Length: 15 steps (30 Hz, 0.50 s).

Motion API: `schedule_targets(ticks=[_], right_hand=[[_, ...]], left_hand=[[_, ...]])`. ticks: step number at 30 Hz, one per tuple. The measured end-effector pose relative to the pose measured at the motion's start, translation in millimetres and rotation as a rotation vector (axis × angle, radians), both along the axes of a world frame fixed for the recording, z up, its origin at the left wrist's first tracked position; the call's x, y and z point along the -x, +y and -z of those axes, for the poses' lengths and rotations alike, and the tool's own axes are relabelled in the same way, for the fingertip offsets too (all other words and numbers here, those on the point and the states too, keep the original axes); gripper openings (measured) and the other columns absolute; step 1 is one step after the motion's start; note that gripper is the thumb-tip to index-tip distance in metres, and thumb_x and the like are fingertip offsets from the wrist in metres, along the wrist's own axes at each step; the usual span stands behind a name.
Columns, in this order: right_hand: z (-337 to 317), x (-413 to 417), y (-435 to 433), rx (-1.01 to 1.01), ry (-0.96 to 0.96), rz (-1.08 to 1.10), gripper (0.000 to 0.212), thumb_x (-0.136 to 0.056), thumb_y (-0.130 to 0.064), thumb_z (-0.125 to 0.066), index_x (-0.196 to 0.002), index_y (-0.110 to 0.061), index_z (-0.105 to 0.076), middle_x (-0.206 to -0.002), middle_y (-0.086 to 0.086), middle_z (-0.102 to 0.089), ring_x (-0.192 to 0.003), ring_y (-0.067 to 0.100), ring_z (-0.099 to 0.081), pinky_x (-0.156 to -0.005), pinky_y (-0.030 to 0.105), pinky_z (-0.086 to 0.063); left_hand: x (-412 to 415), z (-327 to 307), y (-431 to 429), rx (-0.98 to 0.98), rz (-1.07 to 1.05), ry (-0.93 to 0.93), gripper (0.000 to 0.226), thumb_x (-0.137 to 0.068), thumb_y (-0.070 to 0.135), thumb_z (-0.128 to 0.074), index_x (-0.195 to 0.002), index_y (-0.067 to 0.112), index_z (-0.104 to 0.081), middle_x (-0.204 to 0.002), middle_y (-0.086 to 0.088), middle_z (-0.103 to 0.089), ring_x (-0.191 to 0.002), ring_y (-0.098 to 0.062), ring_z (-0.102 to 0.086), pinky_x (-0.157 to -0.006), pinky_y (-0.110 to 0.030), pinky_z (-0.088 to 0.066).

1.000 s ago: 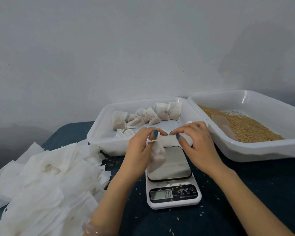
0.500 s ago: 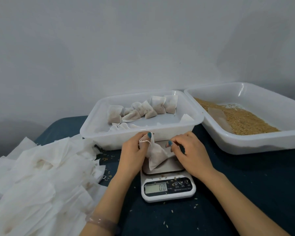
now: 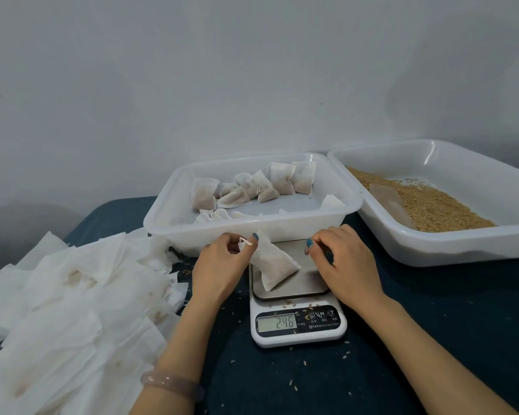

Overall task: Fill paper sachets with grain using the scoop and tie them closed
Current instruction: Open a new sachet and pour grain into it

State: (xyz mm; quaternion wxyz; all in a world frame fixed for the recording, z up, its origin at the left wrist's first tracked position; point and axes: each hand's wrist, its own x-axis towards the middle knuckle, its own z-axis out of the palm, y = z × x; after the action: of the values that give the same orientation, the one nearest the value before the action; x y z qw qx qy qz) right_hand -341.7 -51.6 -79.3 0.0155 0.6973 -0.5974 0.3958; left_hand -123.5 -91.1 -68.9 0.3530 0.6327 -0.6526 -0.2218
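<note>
L hand [image 3: 222, 265]: thumb + index pinch string [image 3: 246, 241] of filled sachet [image 3: 277, 266]. R hand [image 3: 345, 259]: fingertips pressed together; whether they hold thread cannot be told. Sachet lies on scale [image 3: 297, 335] platform, 3 o'clock of L hand, 9 o'clock of R hand. Display: 24.6. From scale: sachet tray [image 3: 192, 235] at 12 o'clock, grain tray [image 3: 462, 250] at 2 o'clock, paper pile [image 3: 72, 310] at 9 o'clock. Surface: dark blue cloth [image 3: 432, 339]. Rear: grey wall [image 3: 252, 70].
</note>
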Motion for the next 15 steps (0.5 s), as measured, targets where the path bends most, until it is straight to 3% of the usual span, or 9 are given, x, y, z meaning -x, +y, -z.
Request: schedule_targets(ticks=[4,10,15], right_hand=[[-0.3,0.6,0.0,-0.003,0.005,0.013,0.014,-0.094,-0.027,-0.055,-0.083,-0.022,-0.063,-0.08,-0.012,-0.056,-0.082,0.007,-0.043,-0.059,0.028,-0.041],[-1.1,1.7,0.4,0.009,0.004,0.027,0.015,-0.094,-0.027,-0.056,-0.082,-0.022,-0.063,-0.078,-0.013,-0.055,-0.081,0.008,-0.044,-0.058,0.025,-0.038],[-1.5,0.2,0.8,0.016,0.007,0.028,0.015,-0.094,-0.027,-0.056,-0.08,-0.022,-0.062,-0.077,-0.013,-0.054,-0.081,0.008,-0.043,-0.058,0.026,-0.038]], left_hand=[[-1.4,-3.5,1.2,-0.016,-0.005,0.101,0.047,-0.074,0.077,-0.045,-0.091,0.037,-0.062,-0.085,0.023,-0.062,-0.081,0.007,-0.055,-0.063,-0.019,-0.038],[-1.0,-4.2,1.5,-0.047,0.013,0.129,0.051,-0.074,0.077,-0.051,-0.091,0.032,-0.066,-0.086,0.018,-0.066,-0.08,0.003,-0.059,-0.062,-0.02,-0.039],[7.9,-5.4,5.9,0.067,0.189,0.192,0.018,-0.085,0.045,-0.072,-0.093,0.03,-0.067,-0.09,0.017,-0.069,-0.08,0.002,-0.06,-0.064,-0.011,-0.042]])
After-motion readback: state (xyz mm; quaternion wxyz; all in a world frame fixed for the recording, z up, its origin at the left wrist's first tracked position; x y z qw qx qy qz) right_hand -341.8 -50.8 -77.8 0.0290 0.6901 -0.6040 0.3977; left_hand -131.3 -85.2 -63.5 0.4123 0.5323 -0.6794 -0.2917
